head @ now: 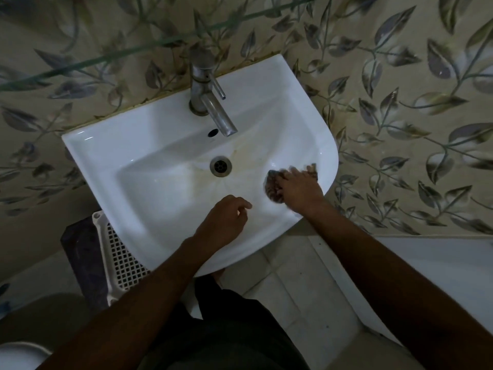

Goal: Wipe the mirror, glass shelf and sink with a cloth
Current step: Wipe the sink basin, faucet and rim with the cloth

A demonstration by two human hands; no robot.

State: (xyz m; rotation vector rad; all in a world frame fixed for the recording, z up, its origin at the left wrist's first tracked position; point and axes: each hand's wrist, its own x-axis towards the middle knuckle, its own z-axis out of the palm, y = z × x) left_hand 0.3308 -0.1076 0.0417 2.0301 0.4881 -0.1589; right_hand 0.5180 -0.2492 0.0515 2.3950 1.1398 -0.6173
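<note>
My right hand point(296, 186) presses the dark cloth point(274, 188) flat against the sink point(149, 166) bowl by its right rim, fingers point(297, 170) stretched out and blurred. My left hand point(222, 218) hovers over the front rim, fingers loosely curled, holding nothing. The drain point(220, 166) sits mid-bowl under the tap point(210, 100).

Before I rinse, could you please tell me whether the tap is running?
Off: no water leaves the tap spout, and the sink basin holds no pool.
</note>
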